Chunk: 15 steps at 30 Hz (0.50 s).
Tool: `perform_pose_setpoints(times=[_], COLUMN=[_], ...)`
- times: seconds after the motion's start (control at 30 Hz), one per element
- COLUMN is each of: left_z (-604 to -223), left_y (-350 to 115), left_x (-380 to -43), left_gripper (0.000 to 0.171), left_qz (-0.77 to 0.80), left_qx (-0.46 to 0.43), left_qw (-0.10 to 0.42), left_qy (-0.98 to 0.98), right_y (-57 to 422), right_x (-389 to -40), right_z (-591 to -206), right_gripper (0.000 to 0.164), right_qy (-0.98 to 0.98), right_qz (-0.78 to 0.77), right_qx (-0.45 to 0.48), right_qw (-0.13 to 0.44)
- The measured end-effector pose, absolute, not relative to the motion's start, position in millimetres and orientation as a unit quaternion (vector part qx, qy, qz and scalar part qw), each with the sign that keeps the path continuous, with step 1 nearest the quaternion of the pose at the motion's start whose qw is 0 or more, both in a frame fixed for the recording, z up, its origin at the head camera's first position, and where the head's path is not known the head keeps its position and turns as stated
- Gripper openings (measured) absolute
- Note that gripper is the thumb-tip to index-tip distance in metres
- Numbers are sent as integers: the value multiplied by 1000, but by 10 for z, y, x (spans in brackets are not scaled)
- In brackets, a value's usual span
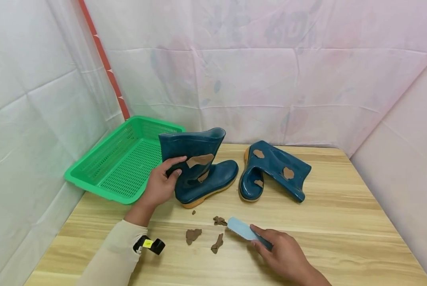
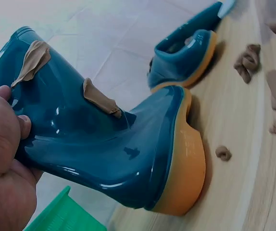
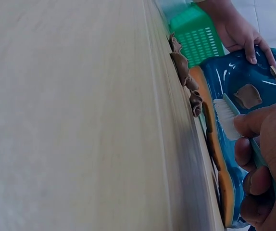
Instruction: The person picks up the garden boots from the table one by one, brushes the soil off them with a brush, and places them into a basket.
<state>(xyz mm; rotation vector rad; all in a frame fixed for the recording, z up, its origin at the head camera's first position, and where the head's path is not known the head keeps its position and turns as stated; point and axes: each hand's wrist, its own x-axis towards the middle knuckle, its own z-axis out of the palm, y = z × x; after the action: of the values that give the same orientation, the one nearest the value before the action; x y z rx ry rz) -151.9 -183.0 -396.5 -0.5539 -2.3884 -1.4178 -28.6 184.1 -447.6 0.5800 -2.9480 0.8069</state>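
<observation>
A dark blue rubber boot point(image 1: 192, 147) with a tan sole stands on the wooden table. My left hand point(image 1: 159, 184) grips the back of its shaft, the thumb on the near side. Brown clay-like patches point(image 1: 200, 160) stick to the shaft and ankle; the left wrist view shows another patch point(image 2: 99, 98) with a lifted edge. In my right hand point(image 1: 284, 250) is a light blue scrubbing brush point(image 1: 241, 228), held by its handle low over the table. White bristles point(image 3: 227, 120) show in the right wrist view. The brush head is beside a crumpled brown lump point(image 1: 219, 221).
The second blue boot point(image 1: 275, 159) lies tipped over at the right, brown patches on it. A green slatted basket point(image 1: 91, 182) stands at the left. Loose brown pieces point(image 1: 193, 235) lie in front of the boots. White cloth walls point(image 1: 245, 79) enclose the table point(image 1: 342, 222).
</observation>
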Motion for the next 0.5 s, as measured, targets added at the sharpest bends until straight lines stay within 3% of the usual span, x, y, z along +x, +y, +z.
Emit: perform_pose_setpoints(times=[0.13, 0.37, 0.5], left_z=[-3950, -3864, -3829], left_y=[-1799, -1714, -1726], left_x=[-1538, -1538, -1534], left_gripper=[40, 36, 32], left_qz=[-520, -526, -526], left_qx=[-176, -225, -245], left_qw=[146, 161, 144], left_qy=[-823, -804, -802], right_y=[1843, 1858, 1855], right_x=[-291, -286, -280], right_z=[-4471, -4466, -4462], right_gripper=[42, 42, 42], right_qy=[-948, -949, -950], right_qz=[261, 258, 256], right_qx=[182, 179, 178], right_qw=[10, 9, 13])
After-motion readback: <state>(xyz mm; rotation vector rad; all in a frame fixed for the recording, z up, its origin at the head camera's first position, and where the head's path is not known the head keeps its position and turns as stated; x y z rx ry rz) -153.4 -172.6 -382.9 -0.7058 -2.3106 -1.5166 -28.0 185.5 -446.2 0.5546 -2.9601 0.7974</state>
